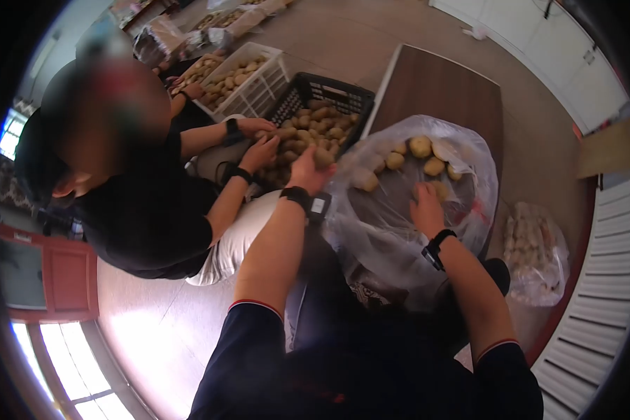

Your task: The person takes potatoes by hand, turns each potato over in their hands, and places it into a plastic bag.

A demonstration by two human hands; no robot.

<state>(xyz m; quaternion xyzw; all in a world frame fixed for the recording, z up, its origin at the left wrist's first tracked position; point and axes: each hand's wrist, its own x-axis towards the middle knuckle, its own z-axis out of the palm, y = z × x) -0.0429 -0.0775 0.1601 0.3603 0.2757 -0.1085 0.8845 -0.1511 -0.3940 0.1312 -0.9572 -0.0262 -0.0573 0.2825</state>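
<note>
My left hand (pixel 309 173) is closed around a brown potato (pixel 323 158) at the near edge of a black plastic crate (pixel 360 94) full of potatoes (pixel 315 122). Inside a large clear plastic bag (pixel 378 234), spread open before me, my right hand (pixel 427 212) has its fingers curled against a yellowish potato (pixel 439 188); my hand partly hides it. Several more potatoes (pixel 420 146) lie toward the bag's far side, some behind the film. A co-worker's two hands (pixel 261 150) are over the crate, just left of my left hand.
A co-worker (pixel 140 189) in black sits close on my left. Beyond the black crate stands a white crate (pixel 276 70) of potatoes. A dark brown board or tabletop (pixel 437 84) extends past the bag. On the floor at right is a filled plastic bag (pixel 535 252).
</note>
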